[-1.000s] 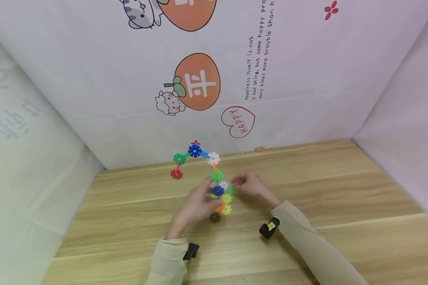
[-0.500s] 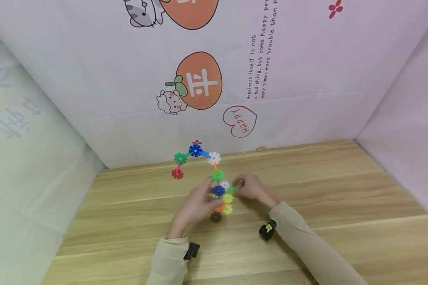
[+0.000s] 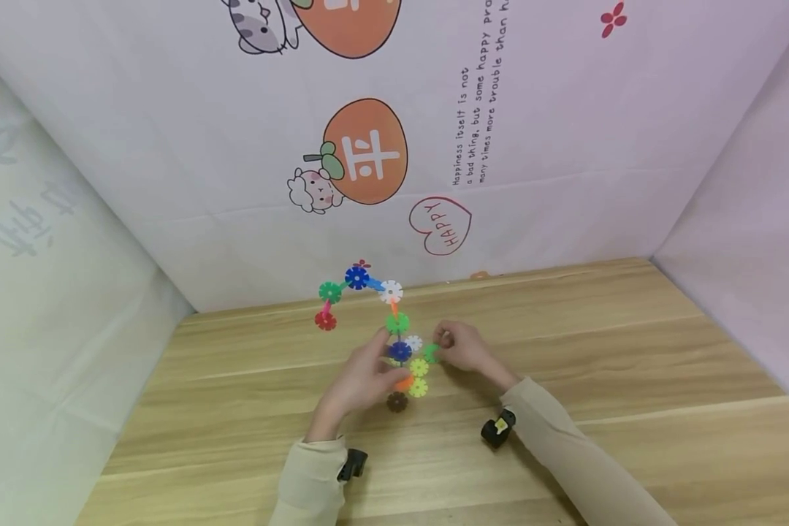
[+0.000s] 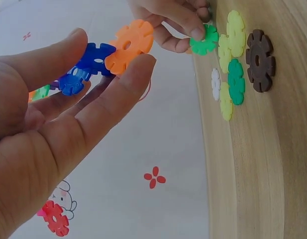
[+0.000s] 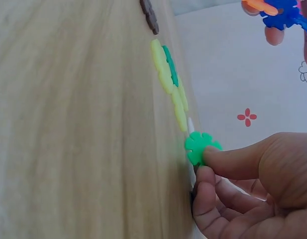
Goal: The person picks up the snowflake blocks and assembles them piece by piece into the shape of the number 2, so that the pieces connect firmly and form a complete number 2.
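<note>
My left hand (image 3: 364, 372) holds up a curved chain of interlocking plastic snowflake discs. Between its thumb and fingers sit a blue disc (image 4: 96, 59) and, at the chain's lower end, an orange disc (image 4: 129, 47). The chain arches up past a white disc (image 3: 391, 292) and bends left to a red disc (image 3: 325, 321) hanging at its far end. To the right of it, my right hand (image 3: 463, 347) pinches a loose bright green disc (image 5: 200, 148) by its edge, thumb on its face, close over the table. The two pieces are apart.
Loose discs lie beside the hands on the wooden table (image 3: 598, 351): a brown disc (image 4: 260, 60), several yellow discs (image 3: 418, 387), a dark green disc (image 4: 236, 82) and a white disc (image 4: 216, 84). Printed cloth walls (image 3: 539, 219) rise behind and at both sides.
My right hand has closed its fingertips on the bright green disc, tilted it up and drawn it slightly right. The left hand and its chain have hardly moved.
</note>
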{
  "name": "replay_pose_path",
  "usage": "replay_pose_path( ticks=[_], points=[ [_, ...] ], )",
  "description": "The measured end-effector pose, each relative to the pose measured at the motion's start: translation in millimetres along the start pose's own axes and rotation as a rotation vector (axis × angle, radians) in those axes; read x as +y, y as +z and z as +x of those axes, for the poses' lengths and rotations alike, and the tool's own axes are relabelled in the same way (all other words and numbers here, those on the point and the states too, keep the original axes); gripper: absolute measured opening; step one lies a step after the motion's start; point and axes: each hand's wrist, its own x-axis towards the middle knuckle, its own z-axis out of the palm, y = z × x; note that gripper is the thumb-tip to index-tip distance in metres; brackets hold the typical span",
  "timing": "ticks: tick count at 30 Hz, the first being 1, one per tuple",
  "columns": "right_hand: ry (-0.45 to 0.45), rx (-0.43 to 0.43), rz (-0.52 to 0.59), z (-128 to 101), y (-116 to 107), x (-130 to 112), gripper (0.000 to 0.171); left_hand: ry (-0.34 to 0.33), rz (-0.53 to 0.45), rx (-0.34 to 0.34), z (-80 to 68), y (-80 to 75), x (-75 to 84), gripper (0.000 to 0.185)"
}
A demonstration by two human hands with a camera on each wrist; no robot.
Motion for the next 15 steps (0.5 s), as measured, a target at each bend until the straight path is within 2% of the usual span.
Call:
replay_pose_path(
  ticks=[6, 11, 15],
  points=[
    [-0.036, 0.001, 0.078, -7.3, -3.8, -1.7, 0.012, 0.0, 0.003, 0.0, 0.0, 0.5, -1.0, 0.055],
    [-0.144, 0.008, 0.154, -16.8, -7.6, -11.0, 0.014, 0.015, 0.002, -0.004, -0.1, 0.4, -1.7, 0.066],
    [-0.235, -0.021, 0.256, -25.6, -9.4, -21.0, 0.014, 0.029, 0.001, 0.004, -0.2, -0.9, -3.0, 0.066]
  ],
)
